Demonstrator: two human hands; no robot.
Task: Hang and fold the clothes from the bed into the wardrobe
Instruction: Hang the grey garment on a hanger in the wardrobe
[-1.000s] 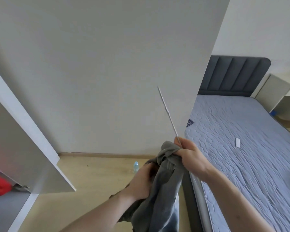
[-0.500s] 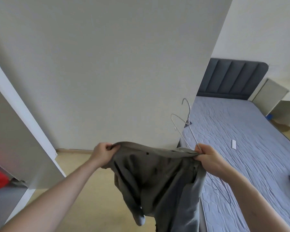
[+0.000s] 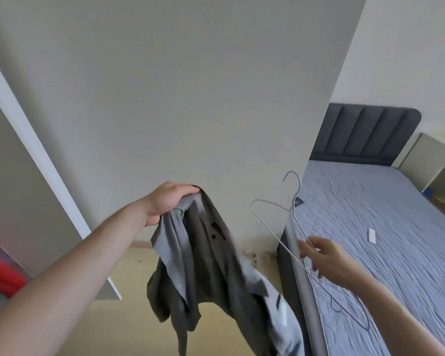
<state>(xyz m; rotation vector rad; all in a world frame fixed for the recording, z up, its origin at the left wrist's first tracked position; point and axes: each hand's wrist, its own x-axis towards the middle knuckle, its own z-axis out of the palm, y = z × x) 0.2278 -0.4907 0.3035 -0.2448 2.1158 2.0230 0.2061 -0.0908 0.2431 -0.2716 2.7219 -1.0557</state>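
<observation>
Hanging step in hand, judged from the layout: hanger not yet inside the garment.

Left hand (image 3: 170,201) raised, fingers curled round the top edge of the grey shirt (image 3: 206,265), near the collar as far as can be told. Shirt dangling free over the floor (image 3: 129,327), bunched and twisted, one pale patch of fabric swinging low and blurred.

Right hand (image 3: 324,258) out to the side over the bed's edge, fingers fairly straight, thumb and fingertips seemingly pinching the thin wire hanger (image 3: 290,201); exact grip hard to read against the bedding. Hook of the hanger up, well apart from the shirt.

Next move, likely: bringing hanger and collar together, threading one shoulder of the wire into the neck opening, then the other. Calls for opening the bunched collar first, with only one hand holding it.

Around: bed (image 3: 370,227) with grey quilted mattress, dark padded headboard (image 3: 365,134), a small white object (image 3: 371,235) lying on it. Open wardrobe door (image 3: 36,150) at left, something red (image 3: 0,271) inside the wardrobe. Large pale panel (image 3: 177,86) directly ahead, close to both hands and a likely snag for the hook.
</observation>
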